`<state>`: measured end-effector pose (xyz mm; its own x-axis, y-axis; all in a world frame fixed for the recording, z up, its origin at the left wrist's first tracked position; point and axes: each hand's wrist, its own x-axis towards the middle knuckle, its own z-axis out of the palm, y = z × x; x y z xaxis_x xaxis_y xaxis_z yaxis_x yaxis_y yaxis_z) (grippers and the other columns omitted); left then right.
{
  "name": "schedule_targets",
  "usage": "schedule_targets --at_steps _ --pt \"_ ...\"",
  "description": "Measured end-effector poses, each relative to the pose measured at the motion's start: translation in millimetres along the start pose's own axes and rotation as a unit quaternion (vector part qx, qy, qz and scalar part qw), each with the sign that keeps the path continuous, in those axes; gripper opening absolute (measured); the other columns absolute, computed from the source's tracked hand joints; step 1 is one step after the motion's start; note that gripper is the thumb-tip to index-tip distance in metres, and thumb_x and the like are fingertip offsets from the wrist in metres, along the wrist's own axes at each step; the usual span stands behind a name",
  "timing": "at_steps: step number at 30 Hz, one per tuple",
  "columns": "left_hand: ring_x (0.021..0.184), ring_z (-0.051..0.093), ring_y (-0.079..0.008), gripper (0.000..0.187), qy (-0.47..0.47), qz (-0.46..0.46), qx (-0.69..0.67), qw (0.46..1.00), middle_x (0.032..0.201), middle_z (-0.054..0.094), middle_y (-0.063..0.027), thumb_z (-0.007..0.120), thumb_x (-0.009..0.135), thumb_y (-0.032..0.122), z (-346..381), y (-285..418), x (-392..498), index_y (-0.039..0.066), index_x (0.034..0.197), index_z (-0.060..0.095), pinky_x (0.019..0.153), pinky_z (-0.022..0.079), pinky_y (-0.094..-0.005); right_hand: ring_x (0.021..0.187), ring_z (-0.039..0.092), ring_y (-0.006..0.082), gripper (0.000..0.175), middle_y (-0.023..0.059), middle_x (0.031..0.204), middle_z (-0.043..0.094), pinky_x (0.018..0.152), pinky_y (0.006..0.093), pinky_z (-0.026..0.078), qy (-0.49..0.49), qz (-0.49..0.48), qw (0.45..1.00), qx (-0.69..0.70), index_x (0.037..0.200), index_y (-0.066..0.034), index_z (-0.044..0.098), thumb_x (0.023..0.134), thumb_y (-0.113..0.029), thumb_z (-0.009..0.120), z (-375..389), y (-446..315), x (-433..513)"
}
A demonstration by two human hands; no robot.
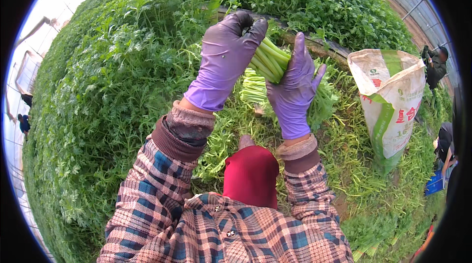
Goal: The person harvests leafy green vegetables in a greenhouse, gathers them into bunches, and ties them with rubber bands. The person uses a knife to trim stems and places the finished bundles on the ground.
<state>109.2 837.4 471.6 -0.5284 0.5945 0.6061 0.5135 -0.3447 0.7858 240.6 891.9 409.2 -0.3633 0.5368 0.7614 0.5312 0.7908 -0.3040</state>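
Both my hands wear purple gloves with dark, soiled fingers. My left hand (pixel 230 54) is closed around a bunch of green leafy-vegetable stems (pixel 271 60) at one end. At the bunch's right side, my right hand (pixel 295 78) has its palm and fingers against the stems, thumb apart and fingers mostly straight; whether it grips them I cannot tell. Below and behind the bunch lies a pile of cut stems (pixel 253 87), with their leafy tops (pixel 324 100) partly hidden behind my right hand.
Dense green plants (pixel 92 97) stand at the left and top. A white and green woven sack (pixel 391 104) with printing stands open at the right. Loose stems and leaves (pixel 361 159) litter the ground. Other people (pixel 437 65) are at the right edge, near a blue crate (pixel 435 183).
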Motion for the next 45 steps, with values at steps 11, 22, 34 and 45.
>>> schedule_targets --at_steps 11,22,34,45 --pt "0.076 0.061 -0.0189 0.046 0.008 -0.413 0.094 0.906 0.088 0.068 -0.0130 0.063 0.087 0.039 84 -303 -66 -0.005 0.102 0.064 0.070 0.049 -0.0319 0.124 0.050 0.0296 0.079 0.0151 0.126 0.056 0.112 0.0562 0.021 -0.462 -0.086 0.866 -0.169 0.136 -0.0084 0.039 0.072 -0.038 0.075 127 151 -12" --pt "0.073 0.061 -0.0223 0.041 0.053 -0.442 0.032 0.895 0.086 0.067 -0.0145 0.060 0.091 0.037 82 -328 -108 -0.002 0.101 0.062 0.068 0.048 -0.0330 0.136 0.033 0.0352 0.114 0.0190 0.144 0.039 0.114 0.0483 0.020 -0.664 -0.060 0.744 -0.037 0.144 -0.0039 0.028 0.062 -0.073 0.067 236 122 14" --pt "0.079 0.058 -0.0157 0.034 0.050 -0.329 -0.028 0.943 0.090 0.064 -0.0094 0.061 0.093 0.029 34 -306 -132 -0.002 0.107 0.058 0.073 0.048 -0.0280 0.108 0.052 0.0306 0.105 0.0194 0.118 0.052 0.099 0.0423 0.041 -0.605 -0.035 0.791 -0.086 0.136 0.0009 0.030 0.058 -0.044 0.085 219 105 -21" --pt "0.085 0.064 -0.0244 0.087 -0.028 -0.690 -0.451 0.565 0.113 0.059 -0.0153 0.065 0.088 0.009 67 -268 -237 0.017 0.150 0.005 0.068 0.056 -0.0368 0.117 0.050 0.0307 0.101 0.0184 0.129 0.052 0.106 0.0403 0.035 -0.543 -0.074 0.831 -0.092 0.139 0.0008 0.033 0.065 -0.051 0.079 219 115 -43"
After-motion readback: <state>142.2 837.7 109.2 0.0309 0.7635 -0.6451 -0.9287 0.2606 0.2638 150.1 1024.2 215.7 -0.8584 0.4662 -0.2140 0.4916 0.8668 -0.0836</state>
